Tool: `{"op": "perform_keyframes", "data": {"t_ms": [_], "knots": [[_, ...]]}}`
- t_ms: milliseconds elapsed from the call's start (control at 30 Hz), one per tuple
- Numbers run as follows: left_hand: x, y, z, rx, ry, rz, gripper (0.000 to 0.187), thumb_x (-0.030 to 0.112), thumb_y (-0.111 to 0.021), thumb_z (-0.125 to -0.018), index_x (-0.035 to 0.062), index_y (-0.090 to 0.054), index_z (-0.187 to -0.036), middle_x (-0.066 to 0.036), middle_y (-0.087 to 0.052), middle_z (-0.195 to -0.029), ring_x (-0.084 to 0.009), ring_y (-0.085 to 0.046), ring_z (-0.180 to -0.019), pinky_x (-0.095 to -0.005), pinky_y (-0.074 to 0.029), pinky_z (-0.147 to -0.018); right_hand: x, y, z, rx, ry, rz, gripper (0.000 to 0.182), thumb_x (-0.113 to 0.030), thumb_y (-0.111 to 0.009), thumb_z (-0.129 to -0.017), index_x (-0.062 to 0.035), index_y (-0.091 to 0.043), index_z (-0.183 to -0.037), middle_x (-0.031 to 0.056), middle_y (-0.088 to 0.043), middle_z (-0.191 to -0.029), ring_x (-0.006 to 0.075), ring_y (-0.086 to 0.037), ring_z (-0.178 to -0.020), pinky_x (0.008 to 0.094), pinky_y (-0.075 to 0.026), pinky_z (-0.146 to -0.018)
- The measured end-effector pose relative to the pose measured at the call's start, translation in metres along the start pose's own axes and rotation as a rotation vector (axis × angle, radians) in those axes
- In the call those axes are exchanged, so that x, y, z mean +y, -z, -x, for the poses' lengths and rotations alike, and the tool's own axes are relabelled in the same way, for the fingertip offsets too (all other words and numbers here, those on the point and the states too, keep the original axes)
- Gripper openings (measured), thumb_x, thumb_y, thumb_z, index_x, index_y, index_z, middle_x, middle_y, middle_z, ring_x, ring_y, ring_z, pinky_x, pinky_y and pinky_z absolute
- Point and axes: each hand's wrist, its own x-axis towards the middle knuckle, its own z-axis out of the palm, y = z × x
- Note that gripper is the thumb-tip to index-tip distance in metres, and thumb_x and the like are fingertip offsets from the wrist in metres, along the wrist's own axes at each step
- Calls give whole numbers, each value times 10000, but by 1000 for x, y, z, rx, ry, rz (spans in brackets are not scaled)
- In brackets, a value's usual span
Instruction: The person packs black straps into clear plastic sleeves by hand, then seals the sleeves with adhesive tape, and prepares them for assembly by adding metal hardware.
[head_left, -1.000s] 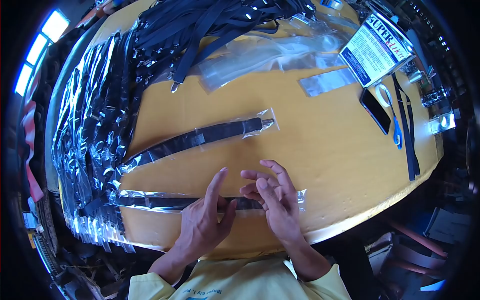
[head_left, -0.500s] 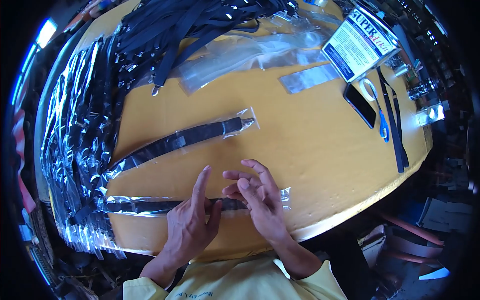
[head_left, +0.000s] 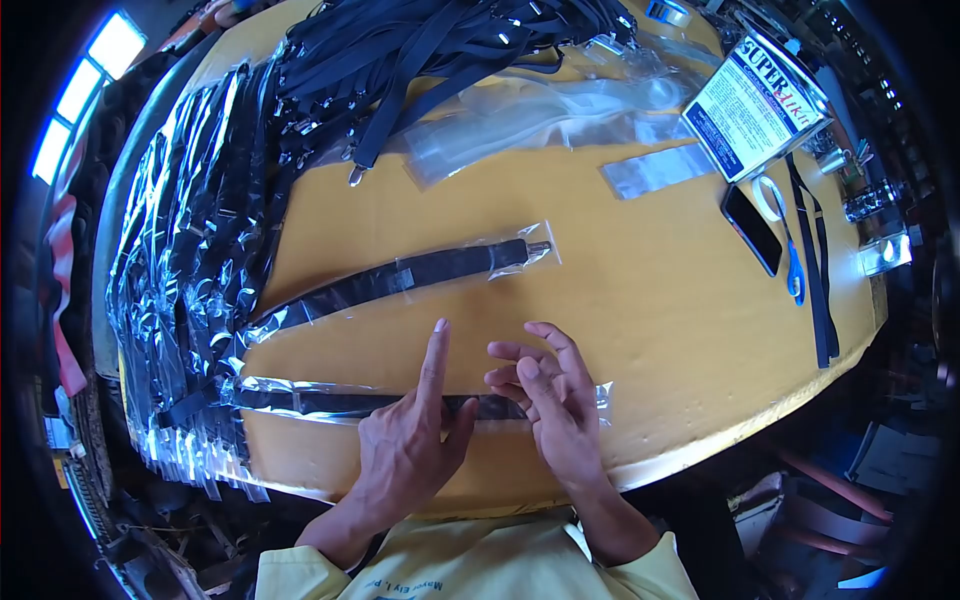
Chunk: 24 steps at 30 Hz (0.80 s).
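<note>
Over the near edge of the yellow table, my left hand (head_left: pixel 408 445) has its index finger stretched out and its thumb apart, with nothing held. My right hand (head_left: pixel 560 405) is beside it, palm turned inward, fingers loosely bent and spread, also holding nothing. Both overlap a black lanyard in a clear plastic sleeve (head_left: pixel 310 402), whose middle they partly hide. Beyond the fingertips, a second bagged black lanyard (head_left: pixel 440 266) lies at a slant, its metal clip (head_left: pixel 537 250) toward the right.
Many bagged lanyards (head_left: pixel 190 270) are stacked on the left. Loose black lanyards (head_left: pixel 400 60) pile up at the back, with clear plastic sleeves (head_left: pixel 560 115) before them. On the right are a labelled box (head_left: pixel 755 105), a phone (head_left: pixel 752 230), blue-handled scissors (head_left: pixel 795 275) and a black strap (head_left: pixel 818 290).
The head view has turned slightly, so the table and its contents sit farther right in the frame. Both hands keep nearly the same pose, and the lanyards have not moved on the table.
</note>
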Motion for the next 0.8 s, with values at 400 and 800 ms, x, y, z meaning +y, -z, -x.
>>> {"op": "perform_keyframes", "data": {"t_ms": [400, 800], "knots": [[-35, -5, 26, 310, -46, -124, 741, 49, -760, -858, 33, -428, -1520, -121, -614, -964, -248, -633, -860, -362, -523, -737, 2, 2, -1, -5, 2, 24, 464, -221, -538, -1082, -26, -373, -1469, 201, -626, -1285, 196, -674, -1061, 350, -558, -965], [-16, -32, 42, -90, -213, -301, 767, 629, -525, -978, 187, -381, -1587, -183, -240, -1677, -407, -197, -1550, -665, -121, -1192, 3, 8, -5, 11, -22, -160, 455, -306, -439, -1110, -19, -398, -1462, 225, -624, -1297, 244, -681, -1096, 356, -550, -976]]}}
